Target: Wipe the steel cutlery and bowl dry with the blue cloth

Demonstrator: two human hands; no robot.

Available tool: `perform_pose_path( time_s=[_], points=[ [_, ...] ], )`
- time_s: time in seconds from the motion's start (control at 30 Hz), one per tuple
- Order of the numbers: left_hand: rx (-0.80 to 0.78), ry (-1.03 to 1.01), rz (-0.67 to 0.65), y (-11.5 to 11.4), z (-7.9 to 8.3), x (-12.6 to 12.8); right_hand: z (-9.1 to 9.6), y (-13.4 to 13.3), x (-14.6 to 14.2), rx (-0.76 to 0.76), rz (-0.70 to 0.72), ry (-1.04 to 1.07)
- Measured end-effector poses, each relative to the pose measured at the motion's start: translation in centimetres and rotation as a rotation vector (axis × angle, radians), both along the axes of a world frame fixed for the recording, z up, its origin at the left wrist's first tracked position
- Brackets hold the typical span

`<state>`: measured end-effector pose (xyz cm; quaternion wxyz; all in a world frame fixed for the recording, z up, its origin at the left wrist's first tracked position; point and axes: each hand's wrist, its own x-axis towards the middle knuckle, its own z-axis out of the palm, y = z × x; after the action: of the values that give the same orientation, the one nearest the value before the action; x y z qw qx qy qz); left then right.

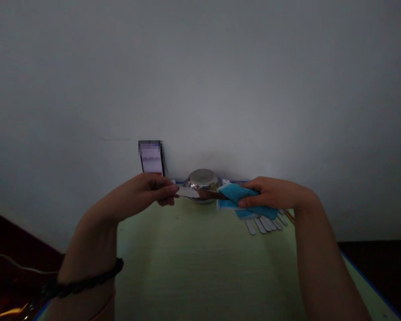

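My left hand (157,189) pinches the left end of a flat piece of cutlery (189,192) between thumb and fingers. Its left part is silver and its part by the cloth looks dark brown; its exact kind is unclear. A folded blue cloth with a white edge (235,196) is gripped in my right hand (270,191) and wraps the cutlery's right end, hiding it. Both hands hold it level above the table. Behind it, an upside-down shiny metal bowl (203,178) rests near the wall. Several silver cutlery ends (262,224) stick out below the cloth on the table.
A phone with a lit screen (152,159) leans against the pale wall (200,80) at the back left. Thin brown sticks (289,217) lie by my right wrist. The light green table (203,267) has a blue edge. A white cable (23,265) runs at the far left.
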<state>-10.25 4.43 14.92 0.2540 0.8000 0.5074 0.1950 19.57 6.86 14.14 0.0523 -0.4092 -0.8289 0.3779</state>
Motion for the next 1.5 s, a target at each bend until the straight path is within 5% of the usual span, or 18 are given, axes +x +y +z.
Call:
perform_pose_path(
  time_s=[0.27,0.43,0.53,0.67,1.0,1.13,1.3,1.5],
  points=[
    [-0.046,0.079,-0.110,0.1,-0.5,2.6,-0.6,-0.3,-4.2,0.229,0.103,-0.016],
    [0.004,0.067,-0.084,0.4,-0.9,3.3,-1.4,0.2,-4.8,0.242,0.125,0.099],
    [0.085,-0.030,0.021,0.6,-1.0,3.6,-1.8,0.6,-4.8,0.274,0.014,0.273],
    [0.094,-0.118,0.120,1.0,-1.3,3.6,-2.1,1.2,-5.0,0.308,-0.305,0.645],
    [-0.265,-0.071,-0.347,-0.7,-1.3,5.7,-2.8,1.8,-10.4,-0.106,-0.720,1.697],
    [-0.366,-0.055,-0.293,-1.0,-1.2,5.2,-2.4,2.4,-9.3,-0.303,-0.785,1.857],
    [-0.313,-0.040,-0.218,-0.8,-1.1,4.3,-2.0,3.2,-7.5,-0.295,-0.885,1.991],
    [-0.151,0.039,-0.106,-0.4,-1.3,5.4,-3.0,1.9,-10.8,-0.313,-0.858,1.928]
  ],
)
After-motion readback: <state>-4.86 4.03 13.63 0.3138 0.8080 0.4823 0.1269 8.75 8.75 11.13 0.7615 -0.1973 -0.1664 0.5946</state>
